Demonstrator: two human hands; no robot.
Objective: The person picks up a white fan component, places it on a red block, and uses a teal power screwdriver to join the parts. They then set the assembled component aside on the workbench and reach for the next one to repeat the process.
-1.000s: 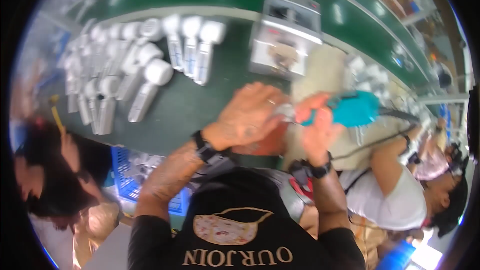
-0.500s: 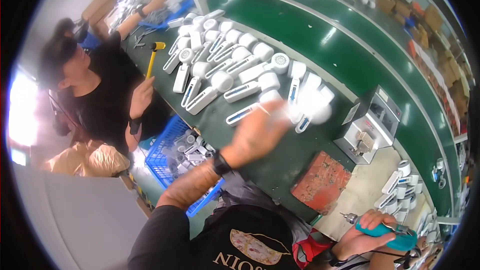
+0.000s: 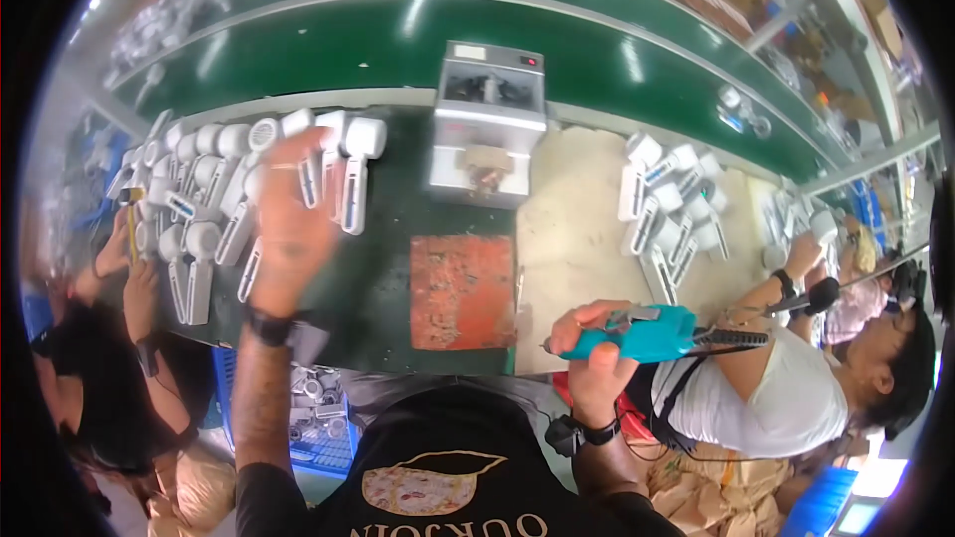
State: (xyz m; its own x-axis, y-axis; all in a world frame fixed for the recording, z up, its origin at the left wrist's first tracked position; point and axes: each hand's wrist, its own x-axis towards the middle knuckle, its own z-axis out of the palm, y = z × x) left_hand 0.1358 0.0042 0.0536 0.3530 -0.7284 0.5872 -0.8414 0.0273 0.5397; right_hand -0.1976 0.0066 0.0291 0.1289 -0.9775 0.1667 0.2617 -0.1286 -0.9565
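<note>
My left hand (image 3: 298, 229) is over the right end of a group of white handheld shower heads (image 3: 234, 174) on the dark green table. It is smeared by motion, so its fingers do not show whether they grip anything. One shower head (image 3: 353, 189) lies just right of its fingers, its handle toward me. In my right hand (image 3: 597, 358) is a teal electric screwdriver (image 3: 652, 335), lying about level with its tip pointing left. The tip is near the front edge of a worn red block (image 3: 463, 293).
Behind the block stands a small grey metal machine (image 3: 487, 129). More shower heads (image 3: 676, 204) lie on a beige sheet (image 3: 567, 249) at right. A blue crate (image 3: 323, 452) of parts sits below the table. Co-workers are on both sides; the left one holds a yellow hammer (image 3: 129, 214).
The view has swung to the right, bringing the right-hand co-worker into sight. A blurred white thing at my left fingers no longer shows. My right hand still holds the screwdriver.
</note>
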